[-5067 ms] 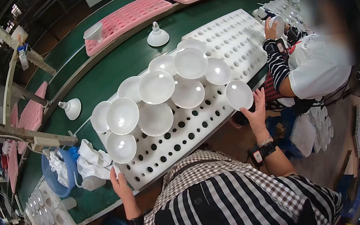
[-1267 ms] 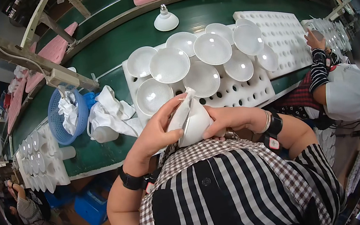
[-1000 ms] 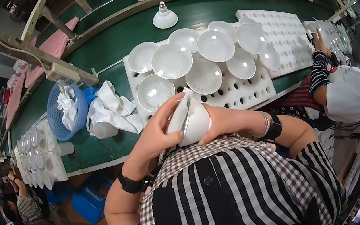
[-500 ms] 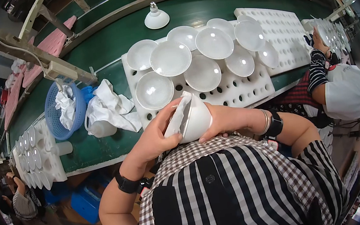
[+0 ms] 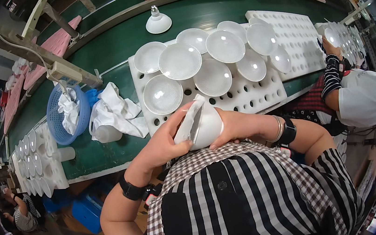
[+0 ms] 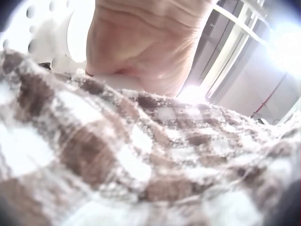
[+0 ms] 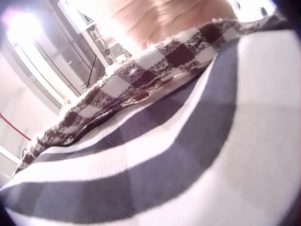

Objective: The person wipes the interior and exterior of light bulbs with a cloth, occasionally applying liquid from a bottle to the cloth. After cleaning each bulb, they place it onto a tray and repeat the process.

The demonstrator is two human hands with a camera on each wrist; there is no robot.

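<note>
Close to the apron, both hands hold a white reflector bulb [image 5: 210,128], its wide face turned toward the left. A white cloth [image 5: 192,118] is pressed against that face by my left hand [image 5: 163,141], fingers at the far rim and thumb at the near side. My right hand [image 5: 232,124] grips the bulb's rounded back, thumb low near the apron. The bulb's base is hidden. In the left wrist view only the heel of the left hand [image 6: 141,42] shows above the checked apron; the right wrist view shows part of the right hand [image 7: 164,21].
A white foam tray [image 5: 261,101] ahead carries several bulbs, faces up. Left of it lie white cloths [image 5: 114,105], a bottle [image 5: 107,133] and a blue basket [image 5: 52,117]. One bulb [image 5: 158,22] stands on the green belt [image 5: 212,9]. Another person [image 5: 363,96] works at right.
Earlier, my right hand was at a bulb on the tray's right and my left at its near corner; both came together at the apron. Lately they barely shift, while the belt bulb drifts left.
</note>
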